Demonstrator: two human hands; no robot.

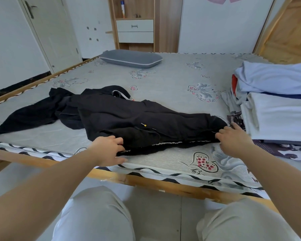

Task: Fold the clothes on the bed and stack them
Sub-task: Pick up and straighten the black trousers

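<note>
Bedroom, patterned mattress [163, 80] as landmark. Black hoodie [129, 115] sprawls across its near half, soft, limp, likely light. Left hand [109, 150] pinches the hem at the mattress's near edge; right hand [233, 140] grips the other hem corner. Folded stack [276, 108] on its right side

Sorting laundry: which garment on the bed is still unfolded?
The black hoodie, spread rumpled under both hands; the pale clothes at right are already stacked.
</note>
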